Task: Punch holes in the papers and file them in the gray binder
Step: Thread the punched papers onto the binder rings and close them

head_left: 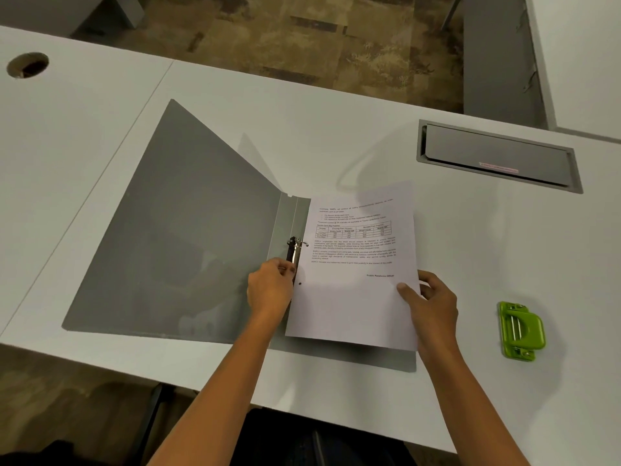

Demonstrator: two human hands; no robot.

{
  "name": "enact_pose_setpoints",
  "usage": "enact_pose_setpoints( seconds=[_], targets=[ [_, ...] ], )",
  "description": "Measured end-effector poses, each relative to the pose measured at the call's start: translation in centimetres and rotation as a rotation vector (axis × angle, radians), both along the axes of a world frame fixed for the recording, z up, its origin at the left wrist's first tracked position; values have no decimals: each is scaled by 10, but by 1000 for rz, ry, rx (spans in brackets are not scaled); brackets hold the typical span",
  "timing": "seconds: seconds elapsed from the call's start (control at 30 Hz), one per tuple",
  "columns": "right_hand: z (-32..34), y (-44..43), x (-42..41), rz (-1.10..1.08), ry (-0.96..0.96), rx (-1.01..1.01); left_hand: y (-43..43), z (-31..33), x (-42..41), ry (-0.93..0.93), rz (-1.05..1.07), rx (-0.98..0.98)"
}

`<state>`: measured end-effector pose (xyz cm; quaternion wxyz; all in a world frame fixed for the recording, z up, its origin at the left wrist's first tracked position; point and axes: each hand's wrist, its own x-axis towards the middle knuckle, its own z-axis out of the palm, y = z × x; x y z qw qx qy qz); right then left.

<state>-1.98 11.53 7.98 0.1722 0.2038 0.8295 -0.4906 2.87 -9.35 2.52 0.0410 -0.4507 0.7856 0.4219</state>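
Observation:
The gray binder [188,237] lies open on the white desk, its front cover spread to the left. A printed paper [353,297] with punched holes along its left edge lies over the binder's right half, its upper hole at the metal ring mechanism [295,250]. My left hand [270,290] pinches the lower end of that ring mechanism at the paper's left edge. My right hand [430,304] grips the paper's lower right edge, thumb on top. The green hole punch [521,331] sits on the desk to the right, apart from both hands.
A gray cable hatch [497,156] is set into the white desk [369,129] at the back right. A round cable hole [27,64] sits at the far left. The desk's near edge runs just below the binder; carpet floor lies beyond the far edge.

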Motion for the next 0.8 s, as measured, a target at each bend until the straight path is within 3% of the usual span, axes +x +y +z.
enact_pose_setpoints(
  seconds=[0.1,0.2,0.43,0.8],
  targets=[
    [1,-1,1,10,13,12,2,-2,8,-13,-9,-63],
    [2,-2,2,17,25,18,2,-4,18,-103,50,21],
    [4,-3,6,28,41,19,7,-13,23,-67,350,689],
    [1,-1,11,33,43,39,11,-12,26,50,403,777]
  ],
)
